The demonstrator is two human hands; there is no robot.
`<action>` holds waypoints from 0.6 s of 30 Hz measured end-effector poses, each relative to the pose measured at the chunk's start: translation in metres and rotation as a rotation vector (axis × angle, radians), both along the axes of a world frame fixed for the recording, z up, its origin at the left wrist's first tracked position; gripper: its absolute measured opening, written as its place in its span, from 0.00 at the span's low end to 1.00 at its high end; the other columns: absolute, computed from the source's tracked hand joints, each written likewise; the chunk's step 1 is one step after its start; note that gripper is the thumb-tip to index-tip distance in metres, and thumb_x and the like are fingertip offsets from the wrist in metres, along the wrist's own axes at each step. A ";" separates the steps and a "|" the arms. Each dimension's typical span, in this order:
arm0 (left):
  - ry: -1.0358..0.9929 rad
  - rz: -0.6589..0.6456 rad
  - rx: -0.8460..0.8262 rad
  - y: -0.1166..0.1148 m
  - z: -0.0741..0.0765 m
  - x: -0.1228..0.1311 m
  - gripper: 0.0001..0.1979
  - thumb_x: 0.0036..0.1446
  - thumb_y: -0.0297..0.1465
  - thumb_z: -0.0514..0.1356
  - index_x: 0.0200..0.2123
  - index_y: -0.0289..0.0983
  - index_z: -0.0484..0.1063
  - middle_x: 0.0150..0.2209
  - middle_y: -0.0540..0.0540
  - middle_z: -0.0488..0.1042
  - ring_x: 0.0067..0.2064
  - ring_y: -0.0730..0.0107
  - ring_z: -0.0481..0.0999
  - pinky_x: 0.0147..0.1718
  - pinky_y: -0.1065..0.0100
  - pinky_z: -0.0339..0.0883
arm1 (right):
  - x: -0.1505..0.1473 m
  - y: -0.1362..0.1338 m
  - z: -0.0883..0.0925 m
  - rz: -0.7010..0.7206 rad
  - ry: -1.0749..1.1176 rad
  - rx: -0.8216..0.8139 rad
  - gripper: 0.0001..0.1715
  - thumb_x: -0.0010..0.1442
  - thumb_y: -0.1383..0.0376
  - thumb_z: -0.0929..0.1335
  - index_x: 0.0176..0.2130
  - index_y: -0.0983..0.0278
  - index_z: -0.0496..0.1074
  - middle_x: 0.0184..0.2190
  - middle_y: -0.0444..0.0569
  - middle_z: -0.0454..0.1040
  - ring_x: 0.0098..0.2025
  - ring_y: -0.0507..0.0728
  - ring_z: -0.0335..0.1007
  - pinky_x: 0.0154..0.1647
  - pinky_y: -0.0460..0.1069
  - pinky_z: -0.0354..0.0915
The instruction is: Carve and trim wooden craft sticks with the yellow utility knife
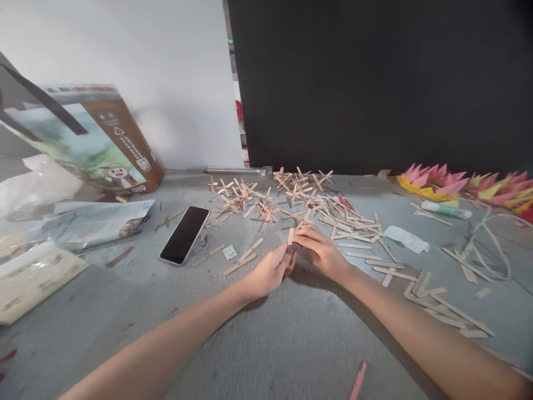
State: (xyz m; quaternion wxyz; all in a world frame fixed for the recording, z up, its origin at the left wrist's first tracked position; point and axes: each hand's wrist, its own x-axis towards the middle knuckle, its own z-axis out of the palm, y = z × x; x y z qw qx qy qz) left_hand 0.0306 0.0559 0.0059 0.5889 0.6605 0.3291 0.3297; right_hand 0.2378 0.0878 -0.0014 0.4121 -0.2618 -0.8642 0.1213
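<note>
My left hand [272,270] and my right hand [322,253] meet over the middle of the grey table. A short light wooden craft stick [290,236] stands up between their fingertips. The fingers of my left hand are curled closed at its lower end. My right hand pinches beside it from the right, its fingers bent and partly hiding what is between the two hands. Just beyond them lies a pile of craft sticks joined into crosses [266,205]. Loose craft sticks [360,255] are spread to the right of my right hand.
A phone [185,235] lies left of the hands, near a small patterned packet [229,253]. Further left are a printed bag [100,144] and plastic packages [95,222]. Pink and yellow paper flowers [437,183], a glue tube [446,209] and white cable [502,244] lie right. A pink pencil [358,380] is nearest.
</note>
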 end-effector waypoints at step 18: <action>-0.044 -0.050 -0.057 0.005 -0.007 -0.001 0.26 0.69 0.56 0.46 0.35 0.40 0.57 0.26 0.57 0.53 0.25 0.76 0.48 0.23 0.71 0.45 | -0.003 -0.002 0.003 -0.009 0.004 -0.007 0.24 0.72 0.75 0.60 0.59 0.57 0.73 0.48 0.54 0.76 0.49 0.62 0.68 0.51 0.60 0.69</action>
